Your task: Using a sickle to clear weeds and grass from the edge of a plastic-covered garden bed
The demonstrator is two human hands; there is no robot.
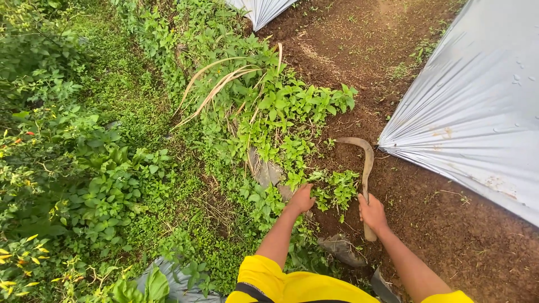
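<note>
Now: left hand point(302, 199) grips weeds point(331, 191) | right hand point(373, 212) holds one sickle point(364, 168)

Bare soil point(449, 224) lies open between weeds point(281, 118) and plastic sheet point(477, 106).

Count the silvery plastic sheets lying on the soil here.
3: a large sheet at right, a small one at top centre, a piece among bottom weeds; more may be hidden.

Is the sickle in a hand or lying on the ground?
In hand: the right hand grips the sickle by its handle, blade curving up over the soil.
</note>
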